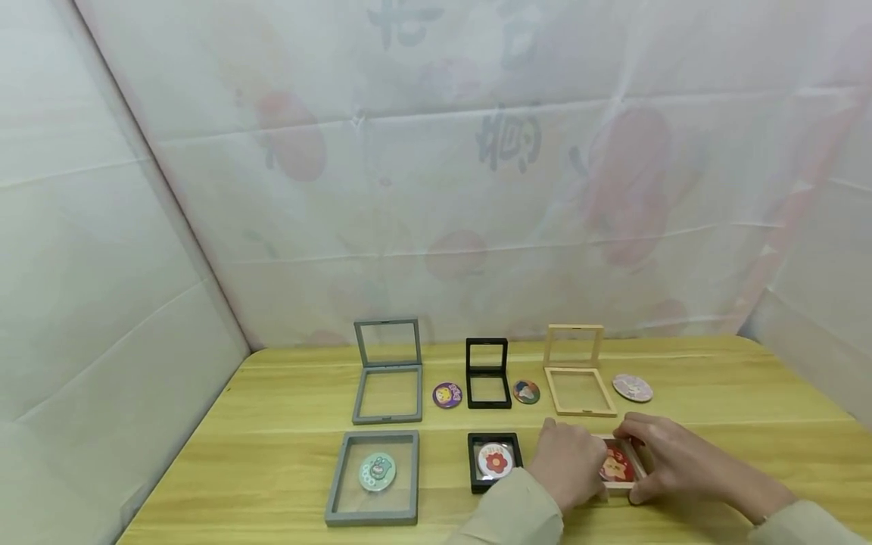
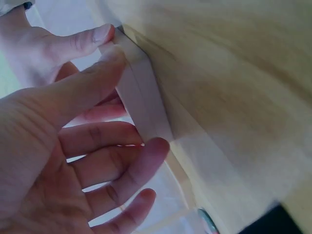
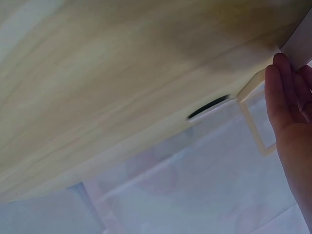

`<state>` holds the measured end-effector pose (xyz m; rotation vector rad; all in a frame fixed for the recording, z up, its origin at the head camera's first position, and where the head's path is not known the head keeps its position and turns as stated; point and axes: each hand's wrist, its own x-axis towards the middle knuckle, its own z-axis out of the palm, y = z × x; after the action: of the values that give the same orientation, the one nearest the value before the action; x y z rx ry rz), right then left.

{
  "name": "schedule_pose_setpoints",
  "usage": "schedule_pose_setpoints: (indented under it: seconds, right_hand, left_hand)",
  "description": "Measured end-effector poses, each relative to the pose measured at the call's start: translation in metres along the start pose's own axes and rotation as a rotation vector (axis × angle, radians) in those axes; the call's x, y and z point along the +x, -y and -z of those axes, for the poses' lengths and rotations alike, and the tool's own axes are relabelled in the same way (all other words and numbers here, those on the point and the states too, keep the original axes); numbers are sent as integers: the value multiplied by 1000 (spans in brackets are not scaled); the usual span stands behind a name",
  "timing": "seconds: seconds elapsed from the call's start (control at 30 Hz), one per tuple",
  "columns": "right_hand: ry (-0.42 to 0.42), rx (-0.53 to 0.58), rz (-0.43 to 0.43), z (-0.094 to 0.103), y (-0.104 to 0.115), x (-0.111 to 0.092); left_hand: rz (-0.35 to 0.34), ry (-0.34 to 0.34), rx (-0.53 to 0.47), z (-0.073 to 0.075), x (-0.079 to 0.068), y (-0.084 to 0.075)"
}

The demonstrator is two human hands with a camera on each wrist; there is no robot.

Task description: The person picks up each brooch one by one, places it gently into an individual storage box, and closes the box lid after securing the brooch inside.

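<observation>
A pale wood-coloured display frame point(image 1: 639, 464) with a red round badge point(image 1: 616, 463) inside lies near the front right of the table. My left hand point(image 1: 568, 460) holds its left side, and my right hand point(image 1: 671, 456) grips its right side with thumb and fingers. In the left wrist view, the left hand's point(image 2: 73, 131) thumb and a fingertip meet the frame's side wall point(image 2: 141, 90); the other fingers are spread and bent. Only a corner of that frame point(image 3: 297, 46) shows beside the right hand point(image 3: 297, 117) in the right wrist view.
A grey frame point(image 1: 337, 478) and a black frame point(image 1: 473, 465), each holding a badge, lie to the left. Behind stand opened grey point(image 1: 359, 393), black point(image 1: 506, 390) and pale point(image 1: 553, 393) frames, with purple point(image 1: 447, 395), multicoloured point(image 1: 527, 391) and pinkish point(image 1: 633, 387) badges beside them.
</observation>
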<state>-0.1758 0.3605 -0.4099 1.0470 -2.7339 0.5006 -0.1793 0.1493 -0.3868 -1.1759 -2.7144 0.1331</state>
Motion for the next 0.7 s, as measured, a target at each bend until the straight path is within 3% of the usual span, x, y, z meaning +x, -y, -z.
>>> schedule_pose_setpoints:
  seconds: [0.13,0.27,0.43,0.53,0.7]
  right_hand:
    - [22,2,-22,2,-2,2]
    - [69,45,-55,5,1,3]
    - [204,118,-191,21,8,15]
    - [186,96,-211,33,11,26]
    - [119,42,-174,42,14,48]
  left_hand:
    - [39,34,-35,1,5,3]
    - [25,85,-91,3,4,11]
    - [24,152,-187,16,-4,42]
    - [38,90,-191,25,-14,66]
    - [36,-26,-203,31,-33,101]
